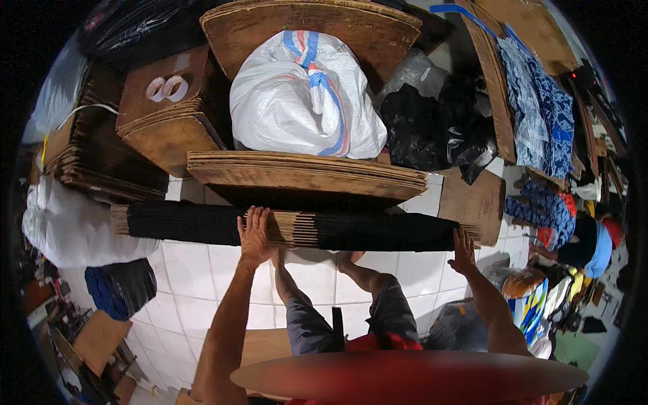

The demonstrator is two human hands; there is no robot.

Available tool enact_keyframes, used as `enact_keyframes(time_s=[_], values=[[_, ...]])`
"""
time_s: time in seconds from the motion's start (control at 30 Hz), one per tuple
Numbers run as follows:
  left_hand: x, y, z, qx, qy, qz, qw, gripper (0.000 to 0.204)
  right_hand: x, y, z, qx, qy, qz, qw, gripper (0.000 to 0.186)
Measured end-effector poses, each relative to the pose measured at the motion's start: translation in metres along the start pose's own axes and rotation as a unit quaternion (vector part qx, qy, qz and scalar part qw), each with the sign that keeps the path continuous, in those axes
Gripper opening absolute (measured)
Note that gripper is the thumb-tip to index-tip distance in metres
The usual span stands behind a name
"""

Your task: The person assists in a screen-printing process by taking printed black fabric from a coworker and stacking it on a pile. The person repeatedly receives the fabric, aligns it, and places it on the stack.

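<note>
In front of me lies a long stack of thin boards (295,230), edges up, with black cloth (185,221) around its left part and more black cloth (385,233) around its right part. Bare board edges show between the two cloths and at both ends. My left hand (254,237) rests flat, fingers stretched, at the inner edge of the left cloth. At the right end, my right hand (464,252) touches the stack with its fingers extended. What lies under the stack is hidden.
Just beyond stands a row of wooden boards (304,177), with a full white sack (304,101) behind it. Tape rolls (167,88) sit on a board stack at left. Black plastic bags (439,125) lie at right. Patterned blue cloth (540,101) hangs farther right, near another person (580,243).
</note>
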State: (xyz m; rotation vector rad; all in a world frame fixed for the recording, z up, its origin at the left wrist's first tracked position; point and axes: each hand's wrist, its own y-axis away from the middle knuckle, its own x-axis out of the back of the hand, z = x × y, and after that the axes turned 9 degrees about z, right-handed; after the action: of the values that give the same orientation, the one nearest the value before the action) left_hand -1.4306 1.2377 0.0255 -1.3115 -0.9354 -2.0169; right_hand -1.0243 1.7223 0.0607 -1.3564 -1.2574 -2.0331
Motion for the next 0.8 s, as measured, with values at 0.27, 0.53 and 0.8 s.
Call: enact_keyframes(time_s=[0.27,0.53,0.8], values=[[0.006,0.003,0.022,0.066,-0.052,-0.052,0.995,0.103,-0.019,-0.020,0.071,-0.003,-0.001,0.003,1.000,0.118],[-0.009,0.016,0.020,0.074,-0.057,-0.026,0.995,0.127,-0.069,0.002,0.106,0.123,-0.082,0.177,0.973,0.101],[-0.010,0.018,0.031,0.108,-0.021,-0.009,0.994,0.111,-0.070,-0.005,0.134,0.209,-0.105,0.177,0.956,0.080]])
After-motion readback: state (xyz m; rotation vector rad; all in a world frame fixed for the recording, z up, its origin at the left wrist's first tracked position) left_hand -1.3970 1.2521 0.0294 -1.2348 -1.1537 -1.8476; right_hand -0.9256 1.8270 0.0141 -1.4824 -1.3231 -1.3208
